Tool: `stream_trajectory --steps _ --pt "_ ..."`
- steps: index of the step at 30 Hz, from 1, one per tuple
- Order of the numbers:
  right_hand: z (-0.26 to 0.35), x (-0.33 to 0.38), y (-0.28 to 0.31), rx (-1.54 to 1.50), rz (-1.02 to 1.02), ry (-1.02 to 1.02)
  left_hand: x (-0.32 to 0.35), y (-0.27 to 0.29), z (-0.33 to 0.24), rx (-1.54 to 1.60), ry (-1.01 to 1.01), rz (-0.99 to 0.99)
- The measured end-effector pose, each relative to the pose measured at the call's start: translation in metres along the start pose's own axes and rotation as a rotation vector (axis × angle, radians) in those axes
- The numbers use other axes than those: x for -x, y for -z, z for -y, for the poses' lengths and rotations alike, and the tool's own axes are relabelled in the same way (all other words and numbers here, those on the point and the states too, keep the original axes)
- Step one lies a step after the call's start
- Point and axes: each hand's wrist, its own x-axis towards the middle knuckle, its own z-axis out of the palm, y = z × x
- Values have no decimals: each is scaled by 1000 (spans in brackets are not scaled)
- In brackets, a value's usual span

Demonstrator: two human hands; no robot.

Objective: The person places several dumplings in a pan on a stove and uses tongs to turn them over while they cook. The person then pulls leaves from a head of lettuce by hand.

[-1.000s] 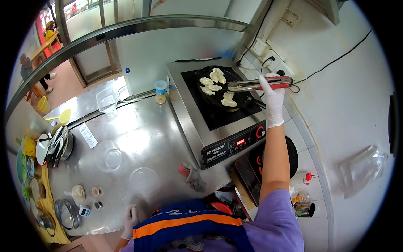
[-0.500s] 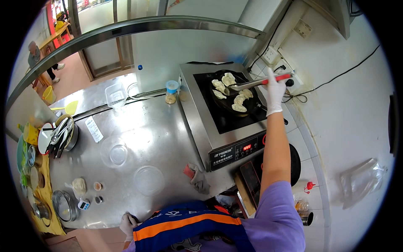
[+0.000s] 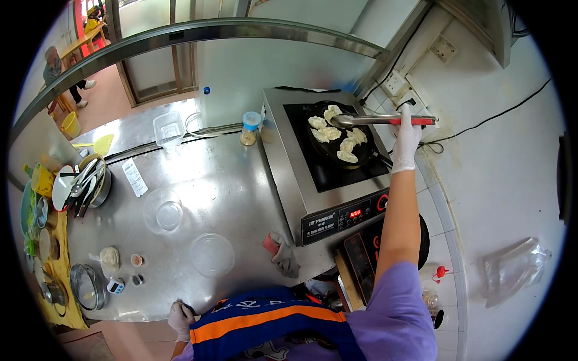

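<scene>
A person in a purple short-sleeved top (image 3: 397,289) and a blue apron (image 3: 259,310) with an orange band stands at a steel counter (image 3: 232,180), seen from above. The right hand (image 3: 407,141), in a white glove, is wrapped around the red-gripped handle end of metal tongs (image 3: 376,120). The tongs point left, their tips over a round black frying pan (image 3: 365,153), among several pale, folded dumplings (image 3: 326,134) spread across it. The pan sits on the dark top of a steel-bodied electric cooker (image 3: 286,165), its handle slanting down toward the right wrist. The left hand (image 3: 180,319), also gloved, is low at the counter's front edge, just beside the apron; it is small and partly shaded, so whether its fingers hold anything cannot be told.

Left of the cooker stands a jar with a blue lid (image 3: 250,128). Nearer the person, a grey and red cloth (image 3: 283,256) lies crumpled beside a clear round lid (image 3: 212,255). Farther left are a clear tub (image 3: 165,212), a white paper slip (image 3: 135,177) and a small timer (image 3: 115,286).
</scene>
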Motion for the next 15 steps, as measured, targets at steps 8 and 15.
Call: stream_trajectory --steps 8,15 --pt "29 55 -6 -35 541 115 2 2 -3 -15 13 11" --pt "6 66 -15 -108 547 123 3 -6 6 4 2 -7"
